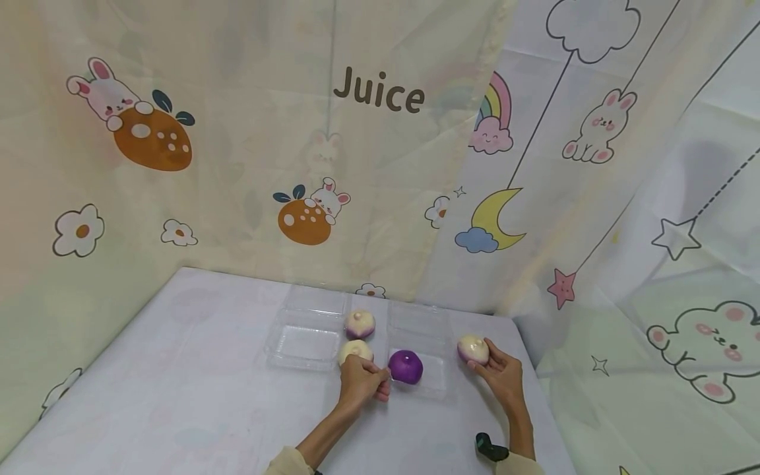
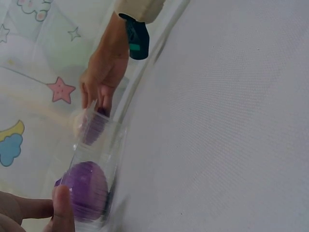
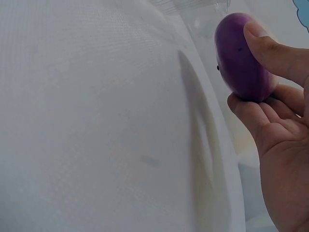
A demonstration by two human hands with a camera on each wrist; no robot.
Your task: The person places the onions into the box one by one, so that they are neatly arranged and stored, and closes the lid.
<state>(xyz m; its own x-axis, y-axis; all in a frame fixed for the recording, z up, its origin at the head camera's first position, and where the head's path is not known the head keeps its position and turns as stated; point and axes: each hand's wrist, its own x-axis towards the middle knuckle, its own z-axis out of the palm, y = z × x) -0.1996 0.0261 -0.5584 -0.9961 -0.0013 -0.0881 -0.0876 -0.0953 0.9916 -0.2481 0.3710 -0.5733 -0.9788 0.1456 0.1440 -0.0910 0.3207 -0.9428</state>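
Observation:
My right hand [image 1: 505,376] holds a round cream-and-purple ball [image 1: 472,349] with a small nub on top, thumb on one side and fingers on the other. In the right wrist view this ball's purple underside [image 3: 241,58] faces the camera. My left hand [image 1: 362,384] pinches the near left edge of a clear plastic box [image 1: 436,376] between thumb and fingers. A deep purple ball [image 1: 406,367] sits inside that box, right by the left fingertips. Partly hidden behind the left hand is another cream ball [image 1: 355,349], and a cream-and-purple ball [image 1: 359,324] stands just behind it.
A second clear plastic box [image 1: 303,343] lies with its lid raised at the left of the balls. The right wrist wears a dark strapped device [image 1: 491,448]. Printed curtains [image 1: 237,165] hang along the back and sides of the white table [image 1: 196,369].

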